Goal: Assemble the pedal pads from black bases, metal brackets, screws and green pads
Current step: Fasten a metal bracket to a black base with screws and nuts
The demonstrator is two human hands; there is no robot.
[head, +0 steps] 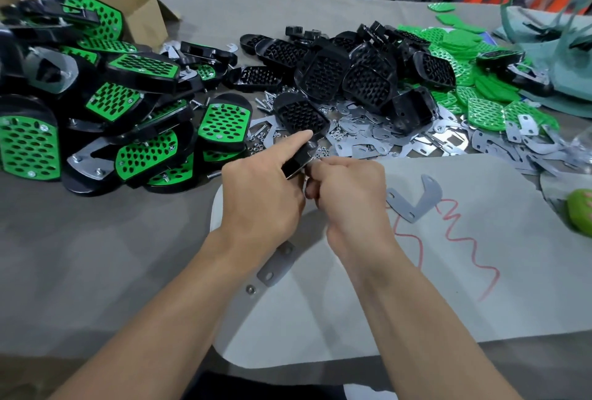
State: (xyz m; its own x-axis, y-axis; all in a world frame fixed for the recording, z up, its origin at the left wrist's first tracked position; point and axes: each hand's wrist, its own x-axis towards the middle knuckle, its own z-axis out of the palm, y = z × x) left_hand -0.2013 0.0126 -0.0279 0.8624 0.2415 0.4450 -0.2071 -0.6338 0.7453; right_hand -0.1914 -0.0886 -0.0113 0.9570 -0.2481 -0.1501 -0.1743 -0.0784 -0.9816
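My left hand [262,191] grips the near end of a black base [299,120] and lifts it tilted over the table, index finger stretched along its edge. My right hand [347,188] is curled against the base's lower end, fingers pinching at something too small and hidden to name. A bent metal bracket [416,202] lies flat to the right of my right hand. Another bracket [277,263] lies under my wrists with a loose nut [250,289] beside it.
Finished green-and-black pedals [221,124] pile at the left beside a cardboard box [141,12]. Black bases [346,72] heap at centre, green pads [480,108] at the right. Brackets, screws and nuts [378,140] litter the middle. A white sheet [368,303] covers the near table.
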